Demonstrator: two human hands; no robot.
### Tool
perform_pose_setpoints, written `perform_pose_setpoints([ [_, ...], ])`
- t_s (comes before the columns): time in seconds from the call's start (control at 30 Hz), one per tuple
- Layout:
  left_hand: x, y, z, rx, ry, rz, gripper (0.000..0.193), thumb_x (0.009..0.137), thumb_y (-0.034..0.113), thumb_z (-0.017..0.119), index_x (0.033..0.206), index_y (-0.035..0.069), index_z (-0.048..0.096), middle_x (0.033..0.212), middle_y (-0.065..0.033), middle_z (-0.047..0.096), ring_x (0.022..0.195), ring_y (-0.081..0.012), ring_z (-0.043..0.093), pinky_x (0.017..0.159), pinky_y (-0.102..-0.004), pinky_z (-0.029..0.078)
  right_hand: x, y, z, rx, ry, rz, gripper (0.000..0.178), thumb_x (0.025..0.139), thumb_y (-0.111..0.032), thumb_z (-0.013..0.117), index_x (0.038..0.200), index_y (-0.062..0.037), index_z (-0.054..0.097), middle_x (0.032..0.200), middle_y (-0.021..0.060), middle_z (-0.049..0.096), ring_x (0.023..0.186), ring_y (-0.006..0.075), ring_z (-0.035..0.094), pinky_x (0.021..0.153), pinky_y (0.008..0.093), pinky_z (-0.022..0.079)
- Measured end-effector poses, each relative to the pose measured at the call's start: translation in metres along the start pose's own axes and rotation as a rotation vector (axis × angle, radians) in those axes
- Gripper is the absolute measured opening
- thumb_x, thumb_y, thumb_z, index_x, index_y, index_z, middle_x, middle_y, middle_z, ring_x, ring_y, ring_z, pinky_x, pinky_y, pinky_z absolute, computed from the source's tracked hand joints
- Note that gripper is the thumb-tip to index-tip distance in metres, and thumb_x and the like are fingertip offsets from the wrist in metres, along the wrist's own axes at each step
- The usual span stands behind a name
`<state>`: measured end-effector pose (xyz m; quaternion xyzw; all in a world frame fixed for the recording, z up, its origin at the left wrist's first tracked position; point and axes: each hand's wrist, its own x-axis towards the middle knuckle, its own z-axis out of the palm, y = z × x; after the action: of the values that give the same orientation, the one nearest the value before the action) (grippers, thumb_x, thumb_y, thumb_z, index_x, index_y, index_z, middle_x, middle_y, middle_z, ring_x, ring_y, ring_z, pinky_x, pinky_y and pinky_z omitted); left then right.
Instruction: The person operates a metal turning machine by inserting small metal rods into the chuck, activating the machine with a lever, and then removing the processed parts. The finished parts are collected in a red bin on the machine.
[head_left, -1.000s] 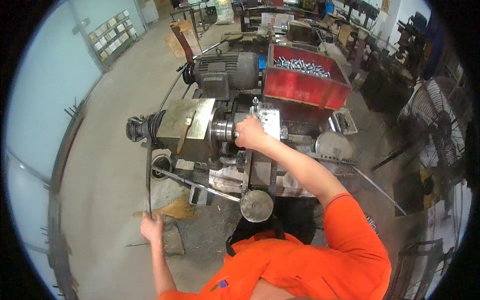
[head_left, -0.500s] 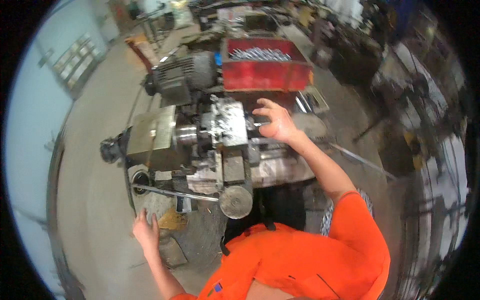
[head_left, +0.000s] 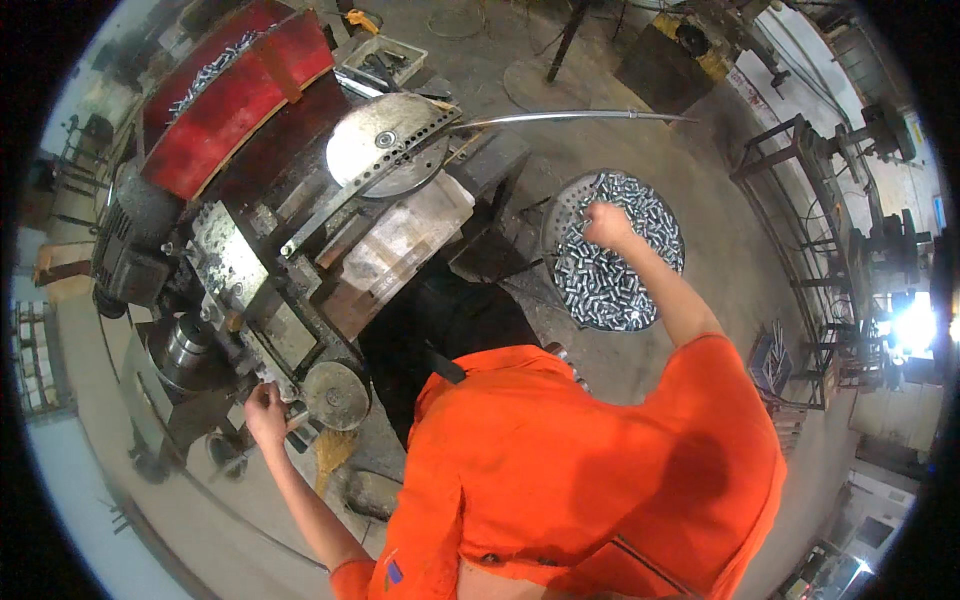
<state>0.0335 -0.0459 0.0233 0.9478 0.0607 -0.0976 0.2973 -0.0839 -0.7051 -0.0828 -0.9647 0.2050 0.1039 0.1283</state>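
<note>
1 R hand curled over metal pcs, L hand nr disc, can't tell grips

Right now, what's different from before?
The right hand came off the machine and moved right, to the tub of metal bits. The left hand let go of a long rod; now it's by the grey disc. The red box still holds metal bits.

straw broom, lower left | pale tray of dark items, upper area | bright light, far right
</note>
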Motion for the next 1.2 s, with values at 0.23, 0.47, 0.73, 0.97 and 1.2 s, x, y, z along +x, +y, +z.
perform_pose_setpoints([
  [0.23,-0.001,-0.026,0.004,0.134,0.257,0.068,0.028,0.086,0.027,0.058,0.089,-0.001,0.064,0.075,-0.0145,0.065,0.067,-0.0235,0.061,0.065,-0.035,0.046,-0.031,-0.012,0.056,-0.132,-0.221,-0.447,0.033,0.06,-0.014,0.059,0.089,-0.0007,0.067,0.125,0.0231,0.05,0.11,0.0349,0.053,0.092,0.0364,0.045],
  [0.47,0.01,-0.052,0.008,0.048,0.245,0.054,0.028,0.086,0.026,0.059,0.088,-0.001,0.064,0.073,-0.0124,0.064,0.066,-0.0193,0.06,0.064,-0.0325,0.046,-0.009,-0.004,0.067,0.006,-0.201,-0.39,0.035,0.057,-0.013,0.063,0.09,-0.0072,0.068,0.12,0.0168,0.055,0.102,0.0337,0.058,0.085,0.0374,0.048],
  [0.73,-0.032,0.025,-0.028,-0.327,0.116,0.111,0.018,0.089,0.012,0.057,0.096,-0.004,0.062,0.076,-0.0019,0.061,0.068,-0.0076,0.055,0.064,-0.0219,0.046,-0.029,-0.058,0.016,0.538,0.189,-0.408,0.036,0.06,-0.005,0.06,0.096,-0.0031,0.068,0.113,0.0167,0.06,0.09,0.0241,0.063,0.071,0.03,0.052],
  [0.97,-0.054,0.176,-0.019,-0.361,0.01,0.437,0.027,0.088,0.02,0.059,0.104,-0.003,0.063,0.086,-0.0068,0.066,0.075,-0.0118,0.062,0.068,-0.026,0.049,-0.058,-0.259,-0.077,0.985,0.023,-0.985,0.051,0.062,-0.008,0.059,0.112,-0.0003,0.059,0.124,0.0189,0.049,0.1,0.0276,0.059,0.081,0.0315,0.051],
  [1.2,-0.056,0.18,-0.002,-0.5,-0.046,0.43,0.032,0.091,0.027,0.056,0.09,-0.004,0.064,0.068,-0.0071,0.064,0.063,-0.011,0.058,0.058,-0.0273,0.046,-0.087,-0.379,-0.127,0.637,0.193,-1.44,0.04,0.054,-0.008,0.058,0.094,-0.0005,0.061,0.11,0.0175,0.051,0.094,0.0343,0.052,0.081,0.0383,0.046],
])
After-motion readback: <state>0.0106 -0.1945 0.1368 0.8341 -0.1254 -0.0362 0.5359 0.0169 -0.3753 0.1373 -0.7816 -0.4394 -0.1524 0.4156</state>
